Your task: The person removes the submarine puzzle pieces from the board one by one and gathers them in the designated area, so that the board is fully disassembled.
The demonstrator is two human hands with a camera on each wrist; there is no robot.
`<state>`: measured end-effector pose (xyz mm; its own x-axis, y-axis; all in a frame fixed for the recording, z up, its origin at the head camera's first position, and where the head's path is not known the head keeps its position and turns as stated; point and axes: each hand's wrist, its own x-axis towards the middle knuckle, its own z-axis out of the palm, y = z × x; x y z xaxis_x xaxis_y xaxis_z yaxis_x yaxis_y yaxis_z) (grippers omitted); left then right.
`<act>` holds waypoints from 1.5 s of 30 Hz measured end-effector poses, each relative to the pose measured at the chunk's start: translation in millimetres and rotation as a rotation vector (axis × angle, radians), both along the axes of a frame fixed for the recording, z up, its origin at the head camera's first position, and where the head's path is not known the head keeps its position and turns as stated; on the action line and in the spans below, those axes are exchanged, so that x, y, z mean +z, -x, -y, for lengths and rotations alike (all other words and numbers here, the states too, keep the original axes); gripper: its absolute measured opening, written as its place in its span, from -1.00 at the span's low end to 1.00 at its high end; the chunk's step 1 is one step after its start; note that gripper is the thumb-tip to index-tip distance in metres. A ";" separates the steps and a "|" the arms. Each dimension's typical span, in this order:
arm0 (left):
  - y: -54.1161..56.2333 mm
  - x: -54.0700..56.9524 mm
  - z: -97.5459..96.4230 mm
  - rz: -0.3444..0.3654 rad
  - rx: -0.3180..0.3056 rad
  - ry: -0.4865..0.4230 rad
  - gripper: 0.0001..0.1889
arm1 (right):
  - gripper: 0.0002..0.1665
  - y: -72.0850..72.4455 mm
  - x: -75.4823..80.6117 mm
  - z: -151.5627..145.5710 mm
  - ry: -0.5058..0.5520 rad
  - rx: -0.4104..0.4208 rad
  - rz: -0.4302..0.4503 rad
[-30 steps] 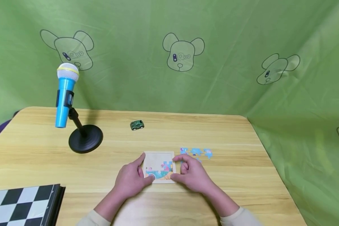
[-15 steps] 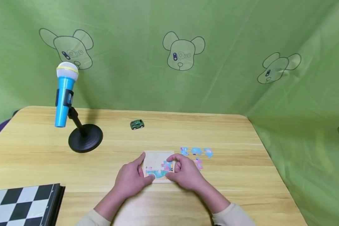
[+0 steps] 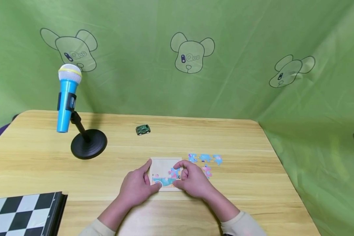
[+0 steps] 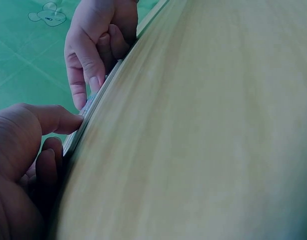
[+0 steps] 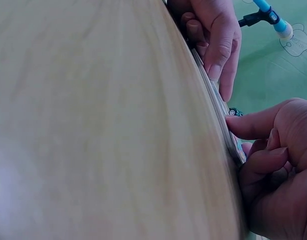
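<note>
A small square jigsaw puzzle tray (image 3: 164, 164) lies on the table, its upper left bare and its lower and right parts filled with joined pieces (image 3: 166, 181). My left hand (image 3: 136, 188) grips the tray's left side, index finger along the edge and thumb at the front. From the right, my right hand (image 3: 195, 179) reaches over the rim. Its thumb and curled index finger span the joined pieces at the right, touching them above and below; the other fingers are tucked in. Both wrist views show the tray edge-on between the hands, the pieces mostly hidden.
Several loose jigsaw pieces (image 3: 205, 158) lie to the right of the tray. Behind it stands a small green toy car (image 3: 143, 129). A blue toy microphone (image 3: 65, 105) on a black stand is at the left, with a checkered board (image 3: 23, 213) nearer me. Green curtain hangs behind.
My right hand has shifted left from the tray's right rim onto the joined pieces, uncovering a pink-and-blue loose piece. It then holds still; my left hand keeps its grip.
</note>
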<state>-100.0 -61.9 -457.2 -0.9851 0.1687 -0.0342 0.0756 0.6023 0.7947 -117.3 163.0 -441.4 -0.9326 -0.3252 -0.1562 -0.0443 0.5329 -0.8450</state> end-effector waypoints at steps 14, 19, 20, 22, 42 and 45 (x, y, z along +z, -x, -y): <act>-0.1 0.1 0.8 0.004 0.000 0.011 -0.08 | -0.50 -0.2 -1.2 -0.3 0.040 0.002 -0.004; -0.7 0.4 0.7 0.001 0.001 0.007 -0.09 | -0.49 0.0 -2.0 -0.3 0.051 0.002 -0.003; -0.8 0.4 0.6 0.001 0.000 0.005 -0.09 | -0.49 0.0 -2.1 -0.3 0.055 0.001 0.001; -1.0 0.5 0.5 0.000 0.000 0.004 -0.09 | -0.49 0.0 -2.2 -0.4 0.062 0.000 0.004; -1.6 0.9 -0.2 -0.003 -0.003 0.004 -0.08 | -0.49 -3.5 3.6 -3.7 0.007 -0.041 -0.001; -1.0 1.1 -0.2 -0.002 -0.002 0.007 -0.08 | -0.56 -3.9 5.1 -4.3 0.003 -0.037 0.001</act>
<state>-99.0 -61.7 -456.2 -0.9847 0.1709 -0.0337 0.0785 0.6079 0.7901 -113.4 167.3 -436.3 -0.9437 -0.2914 -0.1563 -0.0239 0.5315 -0.8468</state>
